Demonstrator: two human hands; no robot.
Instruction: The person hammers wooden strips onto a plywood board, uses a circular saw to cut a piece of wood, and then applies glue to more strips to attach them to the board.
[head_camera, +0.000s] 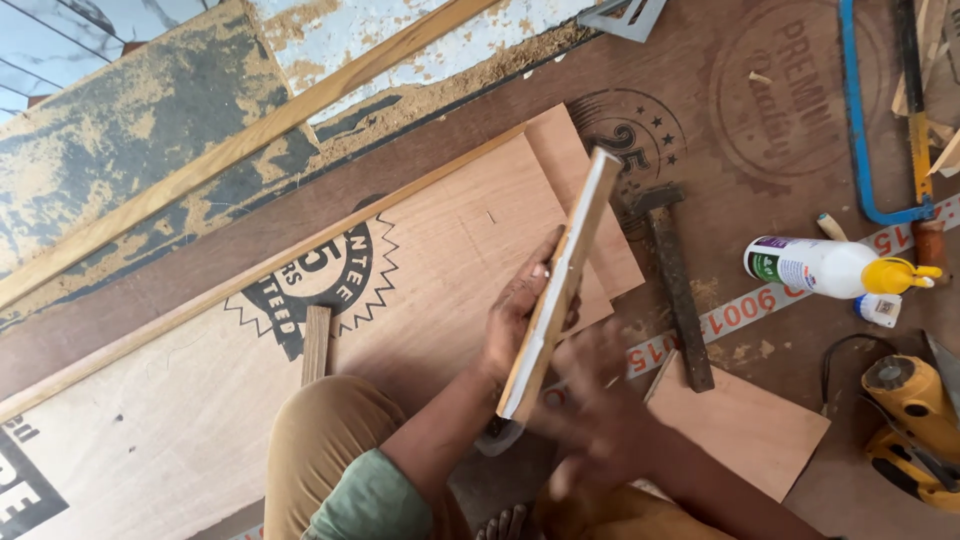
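Note:
A narrow wooden strip (560, 285) with a pale laminated face stands on edge, tilted, above the plywood sheets (440, 250). My left hand (515, 310) grips it from the left side near its middle. My right hand (590, 410) is blurred by motion just right of the strip's lower end; whether it touches the strip or holds anything cannot be told. A pale scrap (497, 440) shows under the strip's lower end.
A hammer (675, 285) lies right of the strip. A white glue bottle with a yellow cap (830, 268), a blue-framed hacksaw (865, 120) and a yellow power tool (910, 415) sit at right. A small wood block (316, 345) and long battens (230, 150) lie left.

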